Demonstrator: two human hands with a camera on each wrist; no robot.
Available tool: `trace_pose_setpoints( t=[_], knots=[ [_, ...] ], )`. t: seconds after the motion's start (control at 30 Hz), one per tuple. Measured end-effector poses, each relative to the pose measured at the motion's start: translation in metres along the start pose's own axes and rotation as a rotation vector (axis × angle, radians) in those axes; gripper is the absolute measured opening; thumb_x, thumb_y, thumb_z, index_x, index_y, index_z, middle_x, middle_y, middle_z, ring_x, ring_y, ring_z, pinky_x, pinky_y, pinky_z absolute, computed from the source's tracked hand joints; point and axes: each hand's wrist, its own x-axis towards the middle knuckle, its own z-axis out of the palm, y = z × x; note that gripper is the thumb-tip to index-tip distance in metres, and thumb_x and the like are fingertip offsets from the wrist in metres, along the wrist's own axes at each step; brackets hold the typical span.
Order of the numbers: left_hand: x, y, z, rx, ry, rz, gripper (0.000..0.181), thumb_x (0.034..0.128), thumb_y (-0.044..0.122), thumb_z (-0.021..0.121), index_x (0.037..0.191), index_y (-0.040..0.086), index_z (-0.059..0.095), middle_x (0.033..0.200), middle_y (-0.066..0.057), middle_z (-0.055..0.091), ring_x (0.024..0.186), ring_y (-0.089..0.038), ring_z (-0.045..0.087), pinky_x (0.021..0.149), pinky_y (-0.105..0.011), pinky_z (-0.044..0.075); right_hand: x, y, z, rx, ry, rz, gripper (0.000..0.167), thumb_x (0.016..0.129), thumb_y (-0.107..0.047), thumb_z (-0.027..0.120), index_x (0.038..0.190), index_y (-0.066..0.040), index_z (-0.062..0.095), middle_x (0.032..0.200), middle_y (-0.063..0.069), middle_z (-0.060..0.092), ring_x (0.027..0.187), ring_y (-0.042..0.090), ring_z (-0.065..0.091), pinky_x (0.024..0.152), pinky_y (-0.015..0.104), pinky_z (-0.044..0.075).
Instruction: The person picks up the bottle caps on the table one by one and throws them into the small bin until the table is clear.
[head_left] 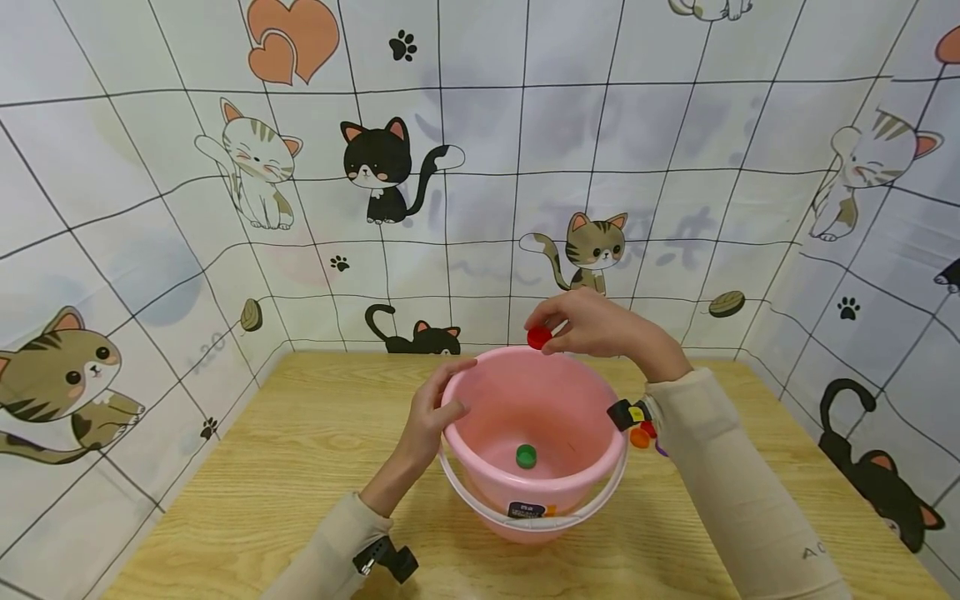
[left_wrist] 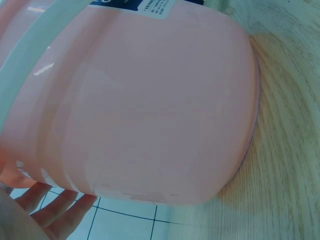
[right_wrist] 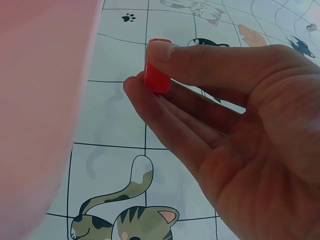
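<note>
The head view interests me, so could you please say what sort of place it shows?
Probably a makeshift indoor tabletop booth: cat-print grid sheeting lines the back and both sides of a wood-grain table, where a pink bucket stands.

We count one pink bucket (head_left: 540,408) with one handle (head_left: 528,524), and two hands: one left hand (head_left: 435,408), one right hand (head_left: 588,323)! Caps now: we have one red cap (head_left: 538,337), one green cap (head_left: 527,456), and at least three small pieces (head_left: 640,437), partly hidden. Four printed paw marks (head_left: 402,46), we make it!
</note>
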Motion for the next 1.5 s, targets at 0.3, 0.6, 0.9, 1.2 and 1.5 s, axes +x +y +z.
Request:
trace_pose_setpoints(
  t=[0.3, 0.6, 0.9, 1.2, 1.5],
  knots=[
    [-0.0004, 0.0004, -0.0001, -0.006, 0.002, -0.007, 0.063, 0.0839, 0.013, 0.055, 0.147, 0.008, 0.053, 0.143, -0.023, 0.056, 0.118, -0.047, 0.061, 0.080, -0.057, 0.062, -0.0010, -0.0026, -0.0004, 0.013, 0.001, -0.012, 0.034, 0.088, -0.003, 0.078, 0.121, 0.000, 0.072, 0.113, 0.011, 0.076, 0.106, 0.028, 0.075, 0.089, 0.038, 0.063],
    [-0.0010, 0.0009, 0.0000, -0.006, -0.002, -0.009, 0.064, 0.0841, 0.012, 0.054, 0.147, 0.007, 0.052, 0.143, -0.024, 0.056, 0.118, -0.048, 0.061, 0.080, -0.056, 0.062, 0.0002, -0.0024, 0.0002, 0.004, -0.002, -0.036, 0.032, 0.088, -0.005, 0.077, 0.120, -0.004, 0.072, 0.113, 0.008, 0.076, 0.107, 0.026, 0.074, 0.089, 0.036, 0.062],
    [-0.0007, 0.0007, -0.0001, -0.002, -0.004, -0.003, 0.063, 0.0842, 0.012, 0.054, 0.147, 0.008, 0.052, 0.143, -0.023, 0.057, 0.117, -0.046, 0.061, 0.081, -0.059, 0.061, 0.0005, -0.0024, 0.0002, -0.009, -0.011, -0.030, 0.033, 0.089, -0.007, 0.077, 0.122, -0.006, 0.072, 0.113, 0.007, 0.076, 0.108, 0.026, 0.073, 0.089, 0.037, 0.063],
    [-0.0004, 0.0003, -0.0006, 0.001, -0.005, -0.007, 0.063, 0.0841, 0.014, 0.055, 0.147, 0.009, 0.052, 0.142, -0.023, 0.058, 0.116, -0.045, 0.063, 0.080, -0.057, 0.062, 0.0012, -0.0019, 0.0011, -0.008, -0.008, -0.024, 0.032, 0.090, -0.008, 0.077, 0.121, -0.007, 0.072, 0.114, 0.007, 0.076, 0.108, 0.027, 0.073, 0.089, 0.038, 0.063],
    [-0.0005, 0.0001, -0.0005, 0.001, -0.004, -0.011, 0.063, 0.0840, 0.012, 0.054, 0.147, 0.009, 0.053, 0.142, -0.023, 0.057, 0.117, -0.046, 0.062, 0.081, -0.060, 0.061, -0.0006, -0.0016, 0.0002, -0.002, -0.025, -0.028, 0.031, 0.089, -0.009, 0.078, 0.120, -0.008, 0.072, 0.120, 0.008, 0.074, 0.111, 0.028, 0.072, 0.093, 0.040, 0.061]
  ],
)
